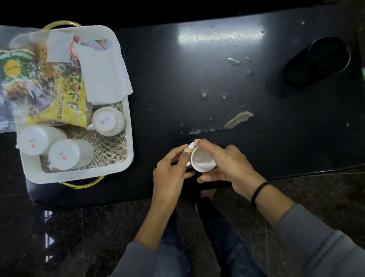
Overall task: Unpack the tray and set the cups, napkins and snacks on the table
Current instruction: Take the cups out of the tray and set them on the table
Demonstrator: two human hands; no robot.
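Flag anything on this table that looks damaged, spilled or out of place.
The table has a chipped, peeling patch just beyond the held cup, with pale crumbs scattered mid-table. The snack bag overhangs the left edge of the tray.

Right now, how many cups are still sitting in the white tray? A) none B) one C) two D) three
D. The tray holds three cups bottom-up: the far-left cup, the near cup and the ribbed cup. A fourth cup is held by the left hand and right hand over the table.
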